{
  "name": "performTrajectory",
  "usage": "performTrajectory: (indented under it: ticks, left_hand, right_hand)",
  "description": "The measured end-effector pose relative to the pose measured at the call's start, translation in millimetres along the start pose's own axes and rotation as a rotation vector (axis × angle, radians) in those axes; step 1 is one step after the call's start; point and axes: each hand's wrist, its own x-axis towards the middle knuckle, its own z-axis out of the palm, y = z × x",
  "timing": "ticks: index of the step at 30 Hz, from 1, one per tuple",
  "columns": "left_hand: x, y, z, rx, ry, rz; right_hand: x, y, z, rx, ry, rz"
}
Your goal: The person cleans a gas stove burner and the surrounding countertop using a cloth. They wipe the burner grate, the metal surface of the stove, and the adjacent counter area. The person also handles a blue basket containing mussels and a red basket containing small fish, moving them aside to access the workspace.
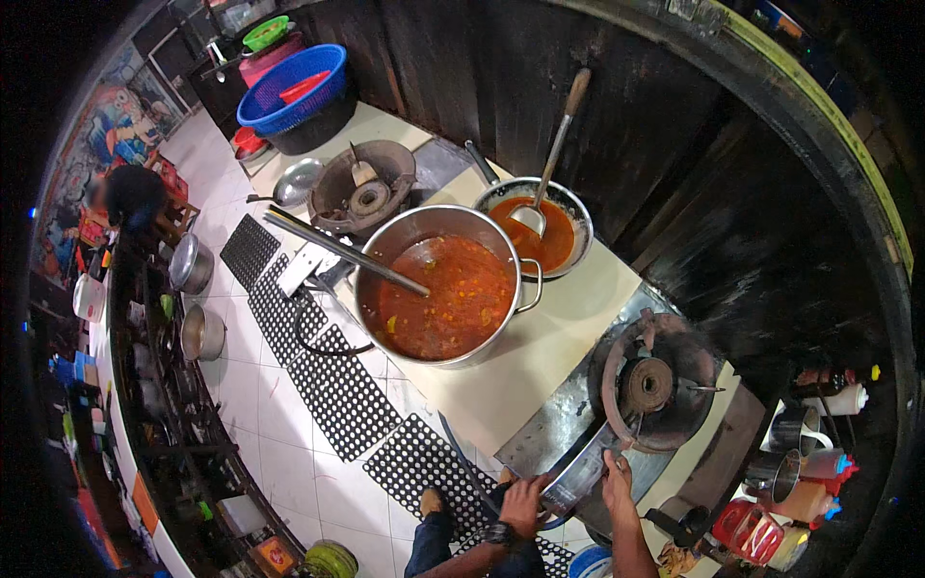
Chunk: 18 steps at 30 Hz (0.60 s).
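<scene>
My left hand (522,502), with a dark band at the wrist, is at the front end of the metal casing (582,469) of a gas burner. Its fingers are bent downwards, and what they press or grip is hidden. On the casing's other side, my right hand (616,480) has its fingertips against the metal, its grip unclear. Behind both hands stands the rusty round burner (648,385), with no pot on it and no visible flame. A black hose (462,451) runs close to my left hand.
A large steel pot (439,354) of red-orange stew, a long rod leaning in it, stands on the counter (484,412). Behind it is a frying pan (585,249) of orange sauce with a spatula (555,155). Another burner (365,177) stands farther left. Squeeze bottles (816,498) crowd the right.
</scene>
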Motion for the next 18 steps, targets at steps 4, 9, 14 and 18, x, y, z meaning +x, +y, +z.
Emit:
performTrajectory:
  ticks: [4, 9, 14, 18]
  left_hand:
    - [-53, -60, -75, -0.024, -0.044, -0.03]
    - [-185, -269, -56, -0.04, 0.086, -0.129]
    - [-368, -430, -87, -0.344, -0.116, -0.691]
    - [-435, -416, -147, -0.395, -0.248, -0.863]
  right_hand:
    - [-80, 21, -16, -0.128, 0.06, -0.165]
    - [-198, 117, -67, -0.472, 0.038, -0.193]
    - [-267, 304, -193, -1.04, -0.281, -0.288]
    - [-312, 353, -225, -1.174, -0.225, 0.375]
